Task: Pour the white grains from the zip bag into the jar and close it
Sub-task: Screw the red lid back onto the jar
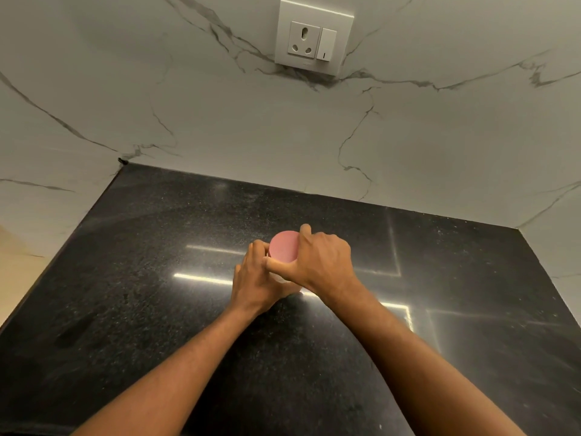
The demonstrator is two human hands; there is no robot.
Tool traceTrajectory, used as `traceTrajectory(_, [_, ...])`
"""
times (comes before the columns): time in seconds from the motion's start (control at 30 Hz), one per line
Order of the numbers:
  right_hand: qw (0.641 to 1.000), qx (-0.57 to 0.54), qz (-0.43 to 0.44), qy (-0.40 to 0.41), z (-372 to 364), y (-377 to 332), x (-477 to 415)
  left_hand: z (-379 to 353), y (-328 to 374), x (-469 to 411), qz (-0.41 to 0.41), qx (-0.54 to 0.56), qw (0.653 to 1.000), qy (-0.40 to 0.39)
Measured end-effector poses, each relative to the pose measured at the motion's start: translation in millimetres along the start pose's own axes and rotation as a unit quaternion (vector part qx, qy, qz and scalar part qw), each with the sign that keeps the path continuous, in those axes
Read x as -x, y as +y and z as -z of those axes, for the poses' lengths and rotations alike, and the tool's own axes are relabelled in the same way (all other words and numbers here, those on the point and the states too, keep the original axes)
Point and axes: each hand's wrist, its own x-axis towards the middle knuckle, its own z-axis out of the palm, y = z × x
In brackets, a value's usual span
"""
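Jar [284, 280]: stands upright on the counter [157, 294], about midway between its left and right edges and nearer the back edge than the front; body almost wholly hidden by the hands, only a pale sliver showing below the lid; contents cannot be told
Lid [284, 245]: round, flat, pink, seated on top of the jar
Left hand [256, 283]: wrapped around the near-left side of the jar, fingers curled against its wall just under the lid
Right hand [320, 259]: clasping the lid from the right, thumb pressed along the near rim, fingertips hooked over the far rim
Counter: black speckled stone, polished, with bright streaks of reflected ceiling light and thin seam lines running across the right half; both bare forearms reach in over its front edge
Wall [220, 121]: white marble-look slabs with grey veins, meeting the counter at the back and along both sides
Socket [304, 37]: white plate high on the back wall, three-pin outlet with a rocker switch [326, 44] beside it on the right
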Motion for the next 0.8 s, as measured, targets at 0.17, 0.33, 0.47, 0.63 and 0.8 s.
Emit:
traceTrajectory(0.17, [0.973, -0.201, -0.049, -0.104, -17, 20, 30, 11, -13, 10, 0.024, 0.133, 0.988, -0.077])
traceTrajectory(0.33, [0.862, -0.491, -0.094, -0.083, -57, 21, 48, 14, -15, 11, 0.02, 0.183, 0.98, -0.072])
traceTrajectory(0.47, [0.852, -0.514, -0.094, -0.018, -67, 17, 31, 26, -11, -12, 0.008, 0.185, 0.98, -0.08])
traceTrajectory(0.63, [0.866, -0.495, -0.071, 0.016, -56, 11, -19, 52, -9, -64, -0.02, 0.164, 0.983, -0.077])
traceTrajectory(0.8, [0.882, -0.468, -0.051, 0.005, -60, -1, -62, 67, -18, -107, -0.008, 0.14, 0.985, -0.097])
